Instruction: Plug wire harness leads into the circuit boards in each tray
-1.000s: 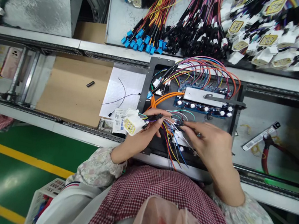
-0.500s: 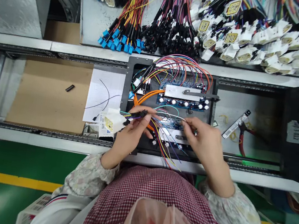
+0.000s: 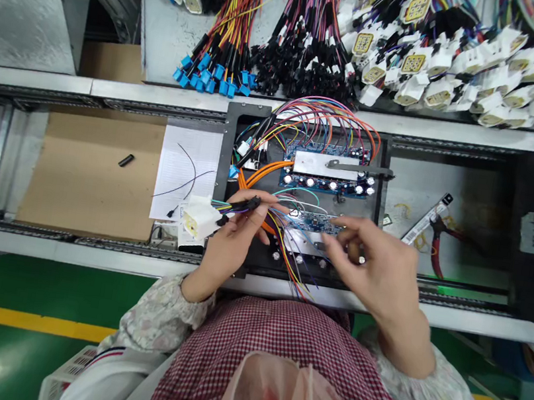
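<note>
My left hand (image 3: pixel 234 238) is closed around the black-sleeved part of a wire harness (image 3: pixel 246 205). Its white connector (image 3: pixel 199 218) sticks out to the left of the hand, and the loose coloured wires fan out to the right. My right hand (image 3: pixel 372 262) hovers over the lower circuit board (image 3: pixel 314 221), thumb and forefinger apart with nothing between them. A white wire of the harness arches just left of those fingers. Under both hands lies a black case (image 3: pixel 226 154); its upper circuit board (image 3: pixel 287 180) has many wires attached and thick orange cables beside it.
Bundles of harnesses with blue plugs (image 3: pixel 210 74) and white connectors (image 3: pixel 438 92) lie on the shelf behind. Red-handled cutters (image 3: pixel 436 249) are to the right of the case. Printed paper (image 3: pixel 186 168) and cardboard (image 3: pixel 94 181) with a small black piece lie left.
My right hand has let go of the white wire and drawn back slightly to the right, its fingers parting. My left hand keeps its hold on the harness.
</note>
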### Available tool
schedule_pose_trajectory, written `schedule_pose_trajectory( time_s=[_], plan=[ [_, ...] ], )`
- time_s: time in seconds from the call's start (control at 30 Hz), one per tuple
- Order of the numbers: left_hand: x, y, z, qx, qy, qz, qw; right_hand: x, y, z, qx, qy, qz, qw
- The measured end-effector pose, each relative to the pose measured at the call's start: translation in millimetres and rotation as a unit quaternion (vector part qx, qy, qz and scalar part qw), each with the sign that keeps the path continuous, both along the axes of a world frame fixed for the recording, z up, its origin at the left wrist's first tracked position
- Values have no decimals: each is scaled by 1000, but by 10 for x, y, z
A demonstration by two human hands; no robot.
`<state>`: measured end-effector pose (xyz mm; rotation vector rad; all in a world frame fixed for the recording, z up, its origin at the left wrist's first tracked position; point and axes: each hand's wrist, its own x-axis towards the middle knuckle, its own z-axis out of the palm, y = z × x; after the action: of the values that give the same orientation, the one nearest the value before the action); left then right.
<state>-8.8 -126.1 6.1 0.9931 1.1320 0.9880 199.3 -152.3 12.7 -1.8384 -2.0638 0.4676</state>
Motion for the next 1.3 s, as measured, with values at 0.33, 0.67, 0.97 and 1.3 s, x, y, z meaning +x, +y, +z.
schedule_pose_trajectory(
  time_s=[0.33, 0.67, 0.97, 1.3],
  plan=[
    [1, 42, -11, -14, -18, 6, 1000, 297, -71, -65, 29, -9, -113, 993],
    [-13, 36, -7, -5, -16, -8, 1000, 275, 10, -266, -36, -12, -94, 995],
    [-21, 30, -10, -14, 8, 0, 1000, 277, 24, -242, -19, -34, -78, 996],
    [-77, 18, -67, -28, 53, -21, 998, 296, 44, -216, -23, -17, -41, 999]
  ],
)
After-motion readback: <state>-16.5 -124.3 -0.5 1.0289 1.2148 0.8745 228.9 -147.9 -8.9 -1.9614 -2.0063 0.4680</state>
